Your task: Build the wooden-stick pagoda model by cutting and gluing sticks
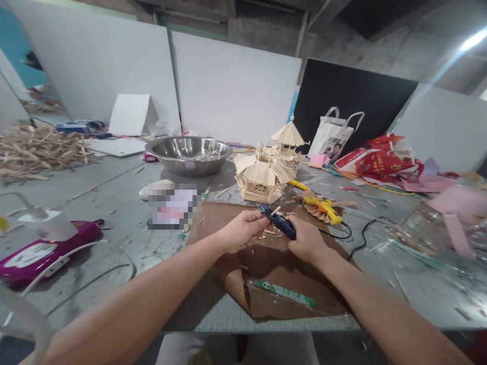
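Observation:
My right hand point(307, 241) is closed round the handles of a dark blue hand cutter point(283, 224), which looks like nippers or pliers. My left hand point(243, 232) pinches at the cutter's jaw end. A short, thin wooden stick point(276, 210) sticks up across the jaws; its lower end is hidden by the fingers. Both hands are over a brown sheet point(281, 263) strewn with small wood scraps. Just beyond stands a model pavilion point(264, 177) built of thin sticks, with ribbed roofs and a pointed tower behind.
A yellow glue gun point(323, 207) lies right of the sheet, its black cord trailing. Further left are a steel basin point(190, 154), a phone point(175, 205) and a purple power strip point(49, 253). A pink-lidded jug point(429, 223) stands right. A green-and-white wrapper point(283, 291) lies near the front edge.

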### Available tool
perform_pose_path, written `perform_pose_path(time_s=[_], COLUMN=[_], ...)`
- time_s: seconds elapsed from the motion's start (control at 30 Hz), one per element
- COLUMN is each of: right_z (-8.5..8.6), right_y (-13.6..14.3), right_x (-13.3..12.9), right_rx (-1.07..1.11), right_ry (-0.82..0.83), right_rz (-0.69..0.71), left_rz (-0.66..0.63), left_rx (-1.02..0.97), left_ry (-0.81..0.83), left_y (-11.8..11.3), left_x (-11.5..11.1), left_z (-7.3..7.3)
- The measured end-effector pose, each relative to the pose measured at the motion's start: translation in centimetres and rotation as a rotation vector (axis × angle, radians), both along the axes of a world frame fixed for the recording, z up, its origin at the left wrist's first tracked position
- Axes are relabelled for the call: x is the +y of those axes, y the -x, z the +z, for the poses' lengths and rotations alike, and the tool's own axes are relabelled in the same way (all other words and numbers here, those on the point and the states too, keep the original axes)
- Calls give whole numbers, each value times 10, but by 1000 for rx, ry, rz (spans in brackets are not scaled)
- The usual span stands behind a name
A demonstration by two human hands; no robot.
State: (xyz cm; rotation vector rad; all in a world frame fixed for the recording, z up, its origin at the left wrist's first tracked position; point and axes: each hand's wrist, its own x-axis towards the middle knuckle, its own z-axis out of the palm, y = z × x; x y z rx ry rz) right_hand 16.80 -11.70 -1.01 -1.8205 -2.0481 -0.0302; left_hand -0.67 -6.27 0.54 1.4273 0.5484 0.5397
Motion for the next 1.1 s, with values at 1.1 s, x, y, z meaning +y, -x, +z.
perform_pose_path(time_s=[1.1], right_z=[-10], right_y=[-8], right_x=[2], right_rx=[72], right_ry=[-142], right_rz=[273], left_rz=[-487], left_rx=[2], left_ry=[509], left_y=[7], left_x=[1], left_z=[1])
